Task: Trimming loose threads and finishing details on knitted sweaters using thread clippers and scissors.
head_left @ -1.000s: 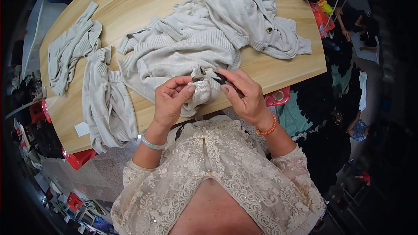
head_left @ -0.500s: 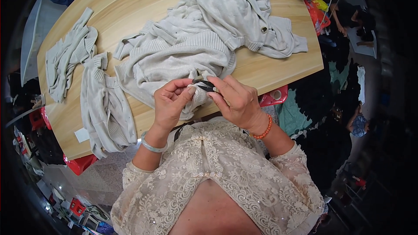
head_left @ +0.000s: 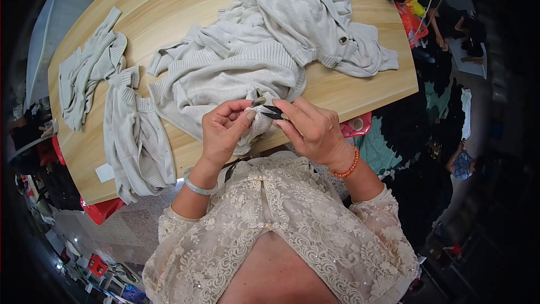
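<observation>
With thumb and fingers closed, my left hand point(head_left: 226, 129) pinches the edge of a light grey knitted sweater point(head_left: 225, 76) near the front of the table. A dark, shiny piece like a button or label point(head_left: 258, 101) shows at those fingertips; its kind is unclear. My right hand point(head_left: 313, 129) grips small black thread snips point(head_left: 274, 113), mostly covered by the fingers. Their dark tips point left at the pinched ribbed edge, close to my left thumb. Whether the blades touch the knit, I cannot tell.
More grey sweaters lie on the wooden table point(head_left: 371, 87): one at the far right point(head_left: 304, 17), one at the left point(head_left: 140, 141), one at the far left point(head_left: 90, 79). Red stools point(head_left: 357, 125) stand beneath the edge. Dark garments point(head_left: 419, 174) are heaped to the right, with people beyond.
My right hand has shifted slightly right, and the snips have drawn back a little, showing more of their blades. My left hand keeps its pinch on the sweater.
</observation>
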A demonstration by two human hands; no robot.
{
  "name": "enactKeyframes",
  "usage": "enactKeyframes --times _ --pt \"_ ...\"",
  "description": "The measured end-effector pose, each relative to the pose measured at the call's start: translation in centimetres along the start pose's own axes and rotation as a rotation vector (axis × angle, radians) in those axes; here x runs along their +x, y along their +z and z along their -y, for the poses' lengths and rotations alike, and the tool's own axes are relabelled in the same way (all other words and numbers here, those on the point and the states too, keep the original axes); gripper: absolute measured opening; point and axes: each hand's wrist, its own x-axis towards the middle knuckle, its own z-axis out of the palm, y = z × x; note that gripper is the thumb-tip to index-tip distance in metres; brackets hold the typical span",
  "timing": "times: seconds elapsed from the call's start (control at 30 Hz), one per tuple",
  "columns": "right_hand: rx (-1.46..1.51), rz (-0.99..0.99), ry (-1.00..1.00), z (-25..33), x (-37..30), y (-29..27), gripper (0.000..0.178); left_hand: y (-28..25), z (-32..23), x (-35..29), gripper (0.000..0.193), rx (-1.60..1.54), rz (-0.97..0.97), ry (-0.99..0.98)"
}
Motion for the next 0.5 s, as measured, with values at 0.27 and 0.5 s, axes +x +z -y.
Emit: enactKeyframes --times 0.27,0.5 --pt "0.01 0.015 0.012 -0.05 0.19 0.44 0.033 -0.03 0.22 0.29 0.025 0.005 0.022 -0.011" --pt "0.071 -0.035 0.052 0.05 0.38 0.94 0.032 0.07 0.11 0.47 0.025 -0.008 0.02 -0.022"
